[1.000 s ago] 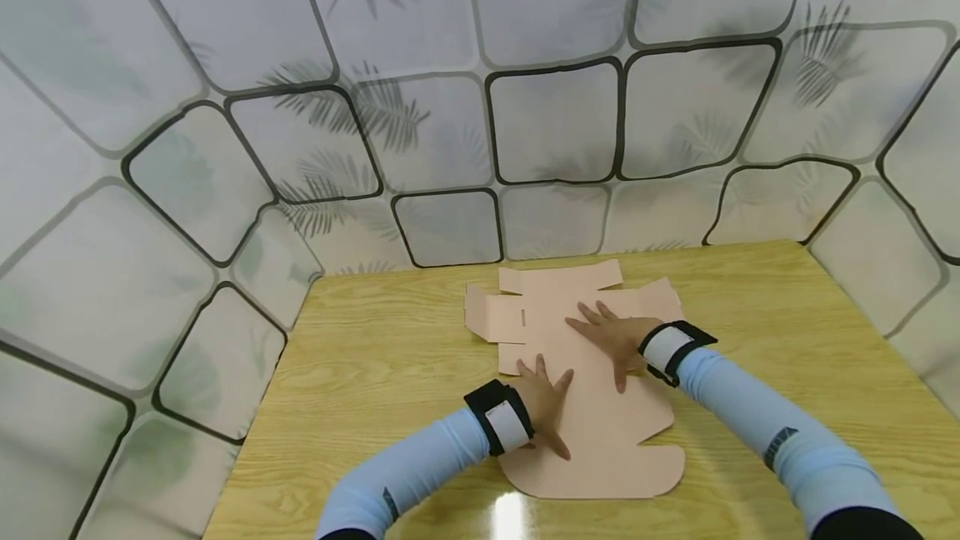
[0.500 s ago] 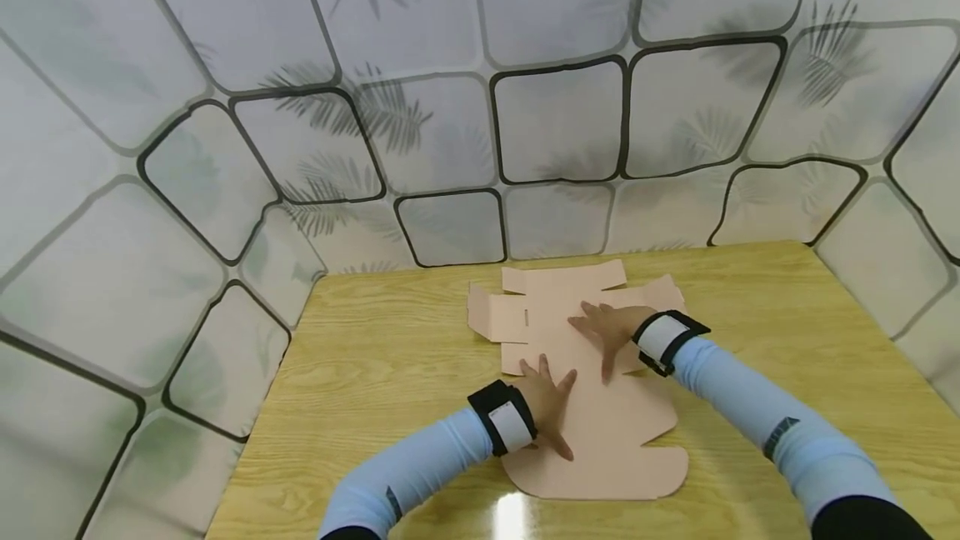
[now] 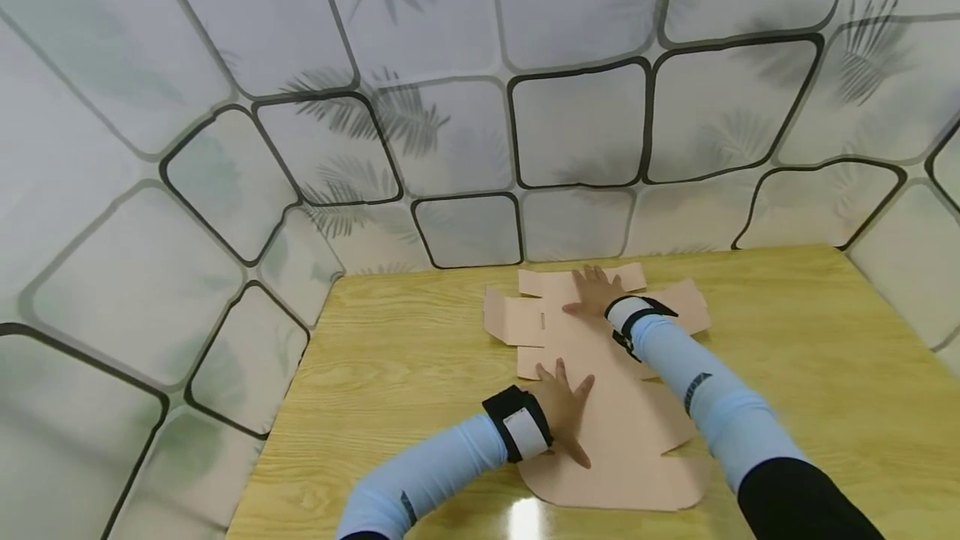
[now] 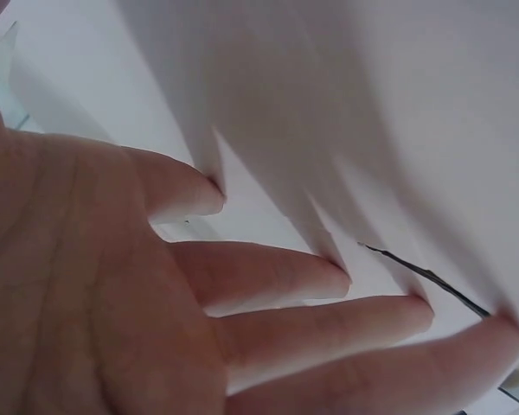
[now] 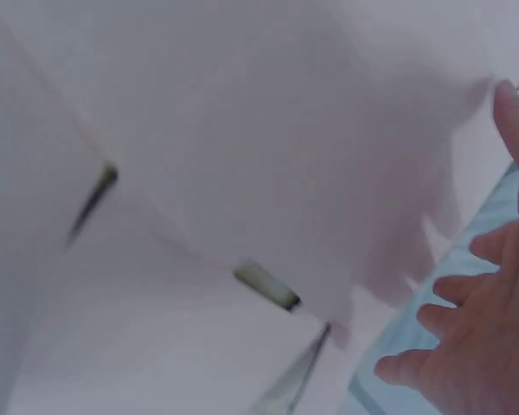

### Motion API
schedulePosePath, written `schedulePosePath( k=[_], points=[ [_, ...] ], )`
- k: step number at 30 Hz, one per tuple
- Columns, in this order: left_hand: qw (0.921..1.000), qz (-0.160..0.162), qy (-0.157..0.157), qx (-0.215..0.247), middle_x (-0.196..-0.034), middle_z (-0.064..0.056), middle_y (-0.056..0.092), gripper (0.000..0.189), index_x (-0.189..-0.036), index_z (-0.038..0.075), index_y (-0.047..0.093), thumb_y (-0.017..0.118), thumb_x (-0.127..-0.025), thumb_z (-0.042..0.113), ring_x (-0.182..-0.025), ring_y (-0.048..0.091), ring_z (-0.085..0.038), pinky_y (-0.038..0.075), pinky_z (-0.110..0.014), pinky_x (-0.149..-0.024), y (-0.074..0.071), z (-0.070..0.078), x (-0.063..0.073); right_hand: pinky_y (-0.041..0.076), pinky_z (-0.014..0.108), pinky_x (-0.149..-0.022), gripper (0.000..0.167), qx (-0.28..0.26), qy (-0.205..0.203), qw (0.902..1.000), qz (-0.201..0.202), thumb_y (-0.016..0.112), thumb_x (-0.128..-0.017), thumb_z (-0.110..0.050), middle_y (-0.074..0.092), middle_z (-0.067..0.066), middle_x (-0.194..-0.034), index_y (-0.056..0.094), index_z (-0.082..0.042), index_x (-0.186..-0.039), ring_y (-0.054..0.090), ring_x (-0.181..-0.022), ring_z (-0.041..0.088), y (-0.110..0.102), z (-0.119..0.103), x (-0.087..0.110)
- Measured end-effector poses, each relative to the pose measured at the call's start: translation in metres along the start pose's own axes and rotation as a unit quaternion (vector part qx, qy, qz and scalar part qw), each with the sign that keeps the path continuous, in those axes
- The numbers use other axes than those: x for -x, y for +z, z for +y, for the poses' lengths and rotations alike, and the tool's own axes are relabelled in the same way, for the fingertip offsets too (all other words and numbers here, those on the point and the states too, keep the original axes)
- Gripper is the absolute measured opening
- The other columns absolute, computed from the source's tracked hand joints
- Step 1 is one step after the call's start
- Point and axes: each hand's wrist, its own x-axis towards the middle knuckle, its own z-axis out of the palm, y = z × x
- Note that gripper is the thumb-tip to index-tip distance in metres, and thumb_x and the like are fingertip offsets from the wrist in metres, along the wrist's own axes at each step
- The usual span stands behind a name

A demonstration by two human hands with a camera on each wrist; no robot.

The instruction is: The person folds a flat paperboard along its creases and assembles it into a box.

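So the flat cardboard sheet [image 3: 615, 415] is lying on the wooden table [image 3: 405, 340], long axis running near to far, away from the person. What matters most here, I reckon, is how the two hands sit along that length. The left hand [image 3: 561, 417] is on the near half, toward the left edge, just beyond the rounded end [image 3: 615, 486]. The right hand [image 3: 594, 292] is way up at the far end, so it's the closer one to the far strip, and also to the right flap [image 3: 686, 307]. The slotted flap [image 3: 525, 322] sticks out left, between the two hands in depth, with its outer bit tilted up off the table.

Neither hand is gripping anything. The left has its fingers spread wide, tips touching the cardboard. The right is spread too, thumb tip on the sheet in its wrist view, fingers up around the far edge; can't tell if every one of those is actually touching. Most of the sheet stretches from the right hand back toward the person.
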Motion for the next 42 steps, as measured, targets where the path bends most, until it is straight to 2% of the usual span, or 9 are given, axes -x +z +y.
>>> schedulePosePath(
  k=[7, 11, 14, 18, 25, 29, 33, 37, 42],
  points=[
    [1.0000, -0.005, 0.006, -0.006, -0.160, -0.009, 0.022, 0.124, -0.153, 0.045, 0.007, 0.066, -0.052, 0.087, -0.138, 0.038, -0.036, 0.056, -0.047, -0.080, 0.000, 0.014, -0.002, 0.011, 0.071, -0.111, 0.080, -0.027, 0.036, 0.9988, 0.018, 0.048, -0.098, -0.049, 0.017, 0.031, -0.155, 0.021, 0.003, -0.152, 0.013, -0.144, 0.048, 0.008, 0.018, 0.006],
    [0.9999, -0.009, 0.005, -0.007, -0.160, -0.008, 0.021, 0.124, -0.153, 0.046, 0.006, 0.065, -0.052, 0.088, -0.139, 0.037, -0.035, 0.056, -0.048, -0.082, 0.002, 0.020, -0.002, 0.020, 0.069, -0.109, 0.070, 0.012, 0.038, 0.9988, 0.029, 0.050, -0.099, -0.041, 0.033, 0.032, -0.148, 0.032, 0.007, -0.146, 0.029, -0.138, 0.048, -0.004, 0.015, 0.013],
    [0.9999, -0.007, -0.003, -0.008, -0.160, -0.008, 0.021, 0.124, -0.153, 0.047, 0.006, 0.065, -0.051, 0.088, -0.139, 0.037, -0.035, 0.055, -0.048, -0.084, 0.000, 0.020, -0.001, 0.031, 0.068, -0.105, 0.061, 0.037, 0.025, 0.9972, 0.059, 0.061, -0.095, -0.032, 0.047, 0.034, -0.136, 0.045, 0.010, -0.136, 0.043, -0.127, 0.050, -0.022, 0.006, 0.018],
    [1.0000, 0.001, -0.008, -0.001, -0.160, -0.008, 0.023, 0.125, -0.153, 0.046, 0.008, 0.067, -0.051, 0.087, -0.139, 0.038, -0.035, 0.054, -0.048, -0.085, -0.003, 0.017, 0.003, 0.041, 0.063, -0.098, 0.052, 0.038, -0.003, 0.9944, 0.098, 0.070, -0.089, -0.024, 0.056, 0.034, -0.123, 0.056, 0.012, -0.124, 0.053, -0.115, 0.049, -0.044, -0.003, 0.024],
    [0.9999, 0.012, -0.004, 0.003, -0.159, -0.011, 0.023, 0.126, -0.154, 0.044, 0.008, 0.067, -0.051, 0.087, -0.138, 0.039, -0.036, 0.054, -0.048, -0.085, -0.002, 0.011, 0.004, 0.052, 0.049, -0.083, 0.027, -0.050, -0.063, 0.9907, 0.110, 0.070, -0.087, -0.014, 0.068, 0.023, -0.104, 0.066, 0.006, -0.104, 0.063, -0.094, 0.038, -0.086, -0.010, 0.038],
    [0.9999, 0.004, -0.010, -0.006, -0.160, -0.011, 0.021, 0.126, -0.154, 0.044, 0.006, 0.066, -0.052, 0.088, -0.138, 0.038, -0.034, 0.055, -0.047, -0.085, -0.002, 0.009, 0.002, 0.049, 0.039, -0.067, 0.012, -0.051, -0.106, 0.9876, 0.103, 0.071, -0.087, -0.014, 0.068, 0.013, -0.088, 0.066, -0.003, -0.091, 0.059, -0.074, 0.024, -0.107, -0.017, 0.052],
    [0.9998, 0.001, -0.017, -0.007, -0.160, -0.010, 0.021, 0.125, -0.153, 0.045, 0.005, 0.065, -0.053, 0.088, -0.139, 0.038, -0.034, 0.054, -0.049, -0.085, -0.002, 0.006, 0.001, 0.044, 0.033, -0.063, 0.009, -0.018, -0.178, 0.9806, 0.079, 0.070, -0.088, -0.013, 0.065, 0.007, -0.080, 0.067, -0.007, -0.082, 0.056, -0.068, 0.018, -0.122, -0.030, 0.068],
    [0.9995, -0.003, -0.030, -0.001, -0.160, -0.009, 0.021, 0.124, -0.153, 0.045, 0.005, 0.065, -0.053, 0.088, -0.139, 0.038, -0.034, 0.054, -0.049, -0.085, -0.004, 0.003, 0.000, 0.051, 0.039, -0.070, 0.011, -0.027, -0.236, 0.9696, 0.059, 0.066, -0.090, -0.009, 0.068, 0.011, -0.086, 0.073, -0.001, -0.089, 0.062, -0.076, 0.024, -0.128, -0.042, 0.086],
    [0.9992, -0.007, -0.034, 0.017, -0.160, -0.009, 0.021, 0.124, -0.153, 0.045, 0.006, 0.067, -0.053, 0.086, -0.139, 0.038, -0.034, 0.054, -0.048, -0.085, -0.004, -0.001, -0.003, 0.056, 0.041, -0.075, 0.017, -0.019, -0.260, 0.9629, 0.068, 0.064, -0.090, -0.002, 0.072, 0.015, -0.097, 0.073, 0.001, -0.104, 0.068, -0.085, 0.029, -0.118, -0.047, 0.102]
  ],
)
